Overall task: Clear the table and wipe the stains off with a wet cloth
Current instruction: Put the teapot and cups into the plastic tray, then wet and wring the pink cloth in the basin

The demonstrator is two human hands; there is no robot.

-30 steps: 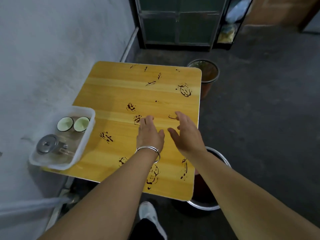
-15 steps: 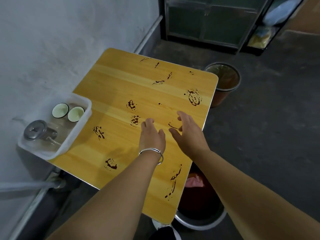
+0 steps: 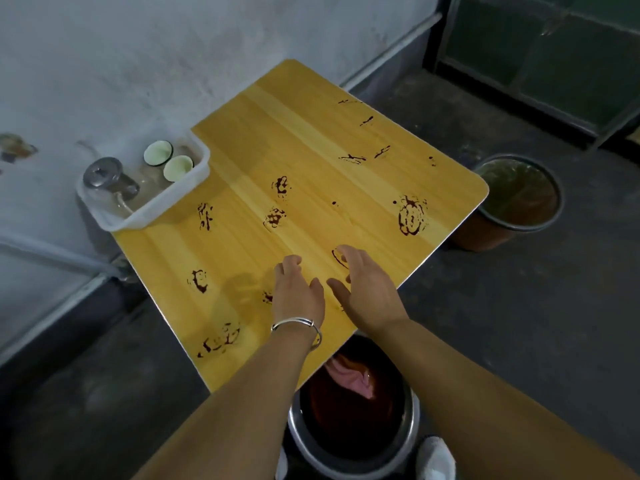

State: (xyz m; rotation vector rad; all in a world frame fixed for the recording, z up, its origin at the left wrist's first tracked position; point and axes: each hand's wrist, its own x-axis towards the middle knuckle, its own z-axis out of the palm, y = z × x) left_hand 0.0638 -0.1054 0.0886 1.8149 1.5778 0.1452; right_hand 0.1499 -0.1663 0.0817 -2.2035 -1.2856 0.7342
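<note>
Here, left hand (image 3: 299, 296) and right hand (image 3: 363, 289) spread over the table (image 3: 311, 133), grips apart.

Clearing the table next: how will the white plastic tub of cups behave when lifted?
The translucent white plastic tub looks thin-walled, so it may flex. Its two pale round cups and metal-lidded glass jug sit loose, likely sliding if tilted.

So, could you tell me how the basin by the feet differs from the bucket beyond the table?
The basin has a shiny metal rim and holds a pink cloth; the bucket has a dark rim and holds murky yellowish liquid. The table overhangs part of the basin, while the bucket shows almost whole beside it. Both are round and on the floor.
</note>
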